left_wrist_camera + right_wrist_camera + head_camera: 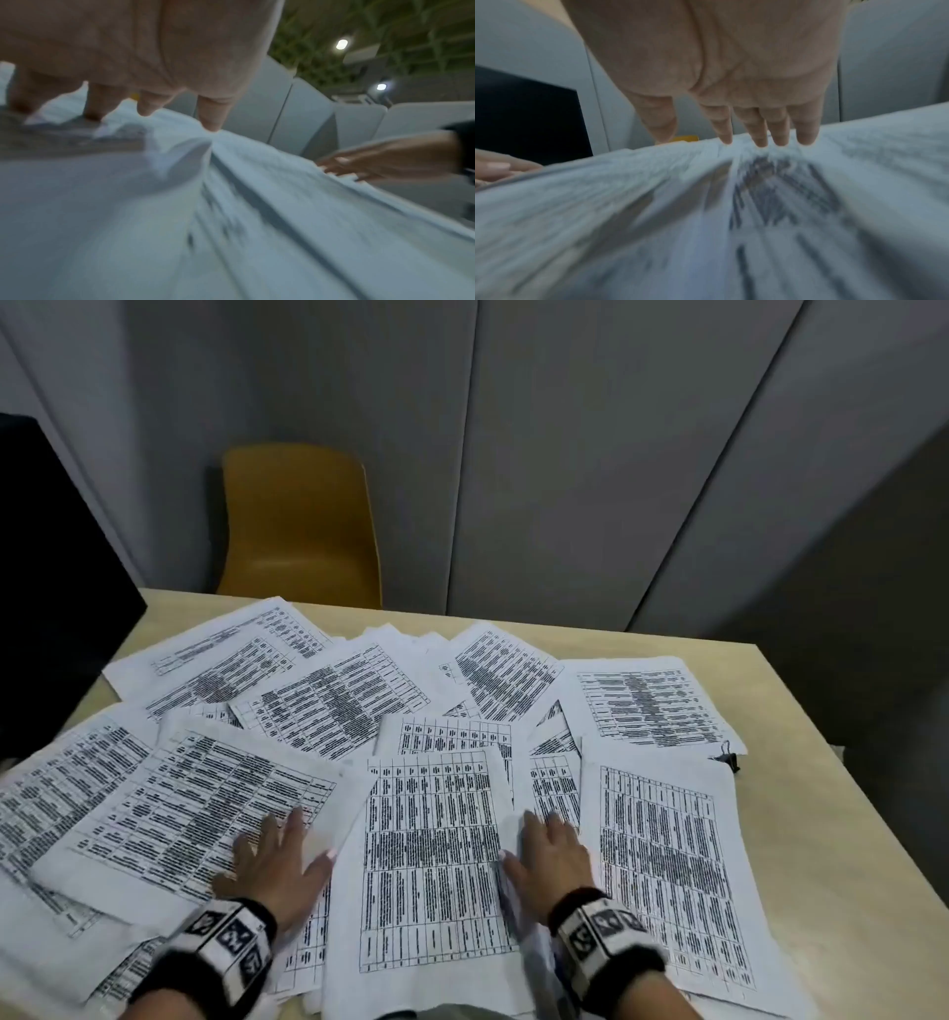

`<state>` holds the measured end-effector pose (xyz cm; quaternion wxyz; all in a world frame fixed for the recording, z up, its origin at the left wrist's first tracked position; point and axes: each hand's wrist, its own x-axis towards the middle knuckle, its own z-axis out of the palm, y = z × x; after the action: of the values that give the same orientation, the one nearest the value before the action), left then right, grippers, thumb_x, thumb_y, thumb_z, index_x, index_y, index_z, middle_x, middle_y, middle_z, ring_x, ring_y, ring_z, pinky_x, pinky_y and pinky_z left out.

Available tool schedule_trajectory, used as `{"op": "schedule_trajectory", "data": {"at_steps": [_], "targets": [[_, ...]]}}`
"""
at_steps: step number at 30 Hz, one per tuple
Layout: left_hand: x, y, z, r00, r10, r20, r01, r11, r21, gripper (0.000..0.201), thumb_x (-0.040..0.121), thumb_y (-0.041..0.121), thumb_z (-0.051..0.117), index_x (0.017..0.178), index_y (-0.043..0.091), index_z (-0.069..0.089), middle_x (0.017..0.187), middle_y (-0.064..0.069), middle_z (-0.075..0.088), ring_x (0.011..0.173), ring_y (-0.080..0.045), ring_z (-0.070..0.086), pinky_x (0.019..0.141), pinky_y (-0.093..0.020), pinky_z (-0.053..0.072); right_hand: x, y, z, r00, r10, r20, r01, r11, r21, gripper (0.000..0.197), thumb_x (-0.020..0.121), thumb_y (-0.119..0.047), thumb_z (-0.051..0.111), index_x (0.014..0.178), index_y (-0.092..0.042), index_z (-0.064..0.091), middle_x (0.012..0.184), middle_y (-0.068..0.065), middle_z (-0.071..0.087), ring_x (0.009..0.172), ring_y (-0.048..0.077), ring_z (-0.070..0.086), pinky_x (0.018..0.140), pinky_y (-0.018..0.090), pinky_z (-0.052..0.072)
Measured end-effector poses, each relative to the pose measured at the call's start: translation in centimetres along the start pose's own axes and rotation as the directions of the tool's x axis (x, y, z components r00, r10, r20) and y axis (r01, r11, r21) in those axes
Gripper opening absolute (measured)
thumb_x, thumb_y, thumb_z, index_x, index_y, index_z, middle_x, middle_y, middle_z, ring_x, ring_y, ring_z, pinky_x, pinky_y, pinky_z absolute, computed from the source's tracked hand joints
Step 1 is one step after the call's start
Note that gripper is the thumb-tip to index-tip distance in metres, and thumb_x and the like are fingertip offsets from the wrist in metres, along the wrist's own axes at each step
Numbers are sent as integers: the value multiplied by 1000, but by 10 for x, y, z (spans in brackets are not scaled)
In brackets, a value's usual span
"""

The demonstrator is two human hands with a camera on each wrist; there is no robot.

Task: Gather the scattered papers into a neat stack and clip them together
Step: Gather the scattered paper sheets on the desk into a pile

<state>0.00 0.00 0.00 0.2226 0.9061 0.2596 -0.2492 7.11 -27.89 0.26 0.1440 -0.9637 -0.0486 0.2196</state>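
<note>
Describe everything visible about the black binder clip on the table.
The binder clip is small, with a black body and thin wire handles that look like metal. It lies on the pale wooden table toward the right edge, at the corner of a far-right printed sheet. No hand touches it. Finer detail is too small to tell.

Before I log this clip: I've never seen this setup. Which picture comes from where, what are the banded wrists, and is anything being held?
No machine here: a person works with bare hands, and the wrist bands carry cameras. The wide picture comes from a head camera; the two blurry ones look along each hand from the wrist. Printed papers lie scattered and overlapping on a pale table. The left hand and right hand rest flat on the sheets, fingers spread, gripping nothing. A black binder clip lies untouched by the papers' right edge. A yellow chair stands behind.
</note>
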Motion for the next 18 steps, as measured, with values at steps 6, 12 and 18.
{"op": "schedule_trajectory", "data": {"at_steps": [6,12,18], "targets": [[-16,3,29,954,255,155,-286,929,234,74,87,68,15,147,34,-11,152,6,-26,142,-29,-22,114,-54,-5,-9,-18,23,977,-118,180,130,990,-56,91,69,-76,2,147,-30,2,156,6,-14,144,29,-10,114,47,-5],[-21,-7,31,875,484,-7,-484,875,-26,83,59,91,21,132,51,30,149,20,10,147,-19,0,116,-40,3,-3,-8,14,989,-42,-144,76,968,240,55,94,-36,43,143,-17,27,152,9,25,140,22,24,115,30,16],[-15,1,27,989,25,-145,-31,999,-39,83,90,49,45,147,32,-14,157,-7,-17,144,-35,-12,116,-52,3,9,-16,5,984,146,-100,-63,816,575,68,85,-20,62,142,-12,26,136,12,45,122,25,46,104,35,37]]}}
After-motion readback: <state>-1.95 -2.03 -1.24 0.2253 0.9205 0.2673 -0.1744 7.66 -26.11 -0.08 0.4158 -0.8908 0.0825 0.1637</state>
